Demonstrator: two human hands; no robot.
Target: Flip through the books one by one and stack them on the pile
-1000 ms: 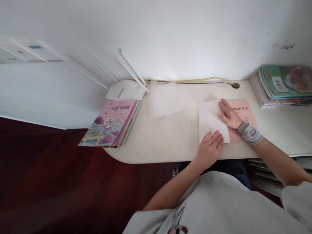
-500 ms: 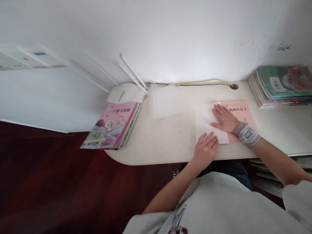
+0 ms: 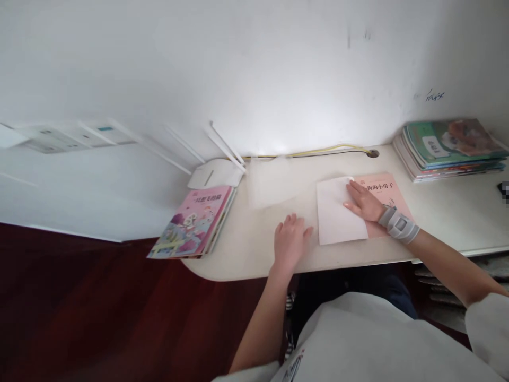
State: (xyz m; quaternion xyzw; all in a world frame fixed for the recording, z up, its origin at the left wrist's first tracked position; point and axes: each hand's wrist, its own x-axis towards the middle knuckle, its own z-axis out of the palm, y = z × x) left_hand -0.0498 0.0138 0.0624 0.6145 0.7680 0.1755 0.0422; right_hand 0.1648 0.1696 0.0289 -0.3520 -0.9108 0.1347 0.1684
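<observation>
My right hand (image 3: 363, 201), with a grey band on its wrist, lies flat with fingers stretched across a white sheet (image 3: 338, 217) and a pink book (image 3: 385, 199). The sheet covers the left part of the book; part of the book's cover is hidden under my hand and the sheet. Left of the sheet, my left hand (image 3: 292, 241) is over the white desk (image 3: 242, 244), slightly blurred, its thumb apart from its fingers and nothing in it. Beyond it lies a pale, see-through sheet (image 3: 270, 183).
On the left, a stack of picture books (image 3: 194, 223) overhangs the desk edge. Behind it stands a white router (image 3: 214, 174) with long antennas. Yellow and black cables (image 3: 318, 150) run along the wall to a desk hole (image 3: 373, 153). Another book stack (image 3: 449, 148) sits at the right.
My left hand has come off the white sheet and moved left over the desk. My right hand stays on the sheet and book. The camera view has shifted slightly.
</observation>
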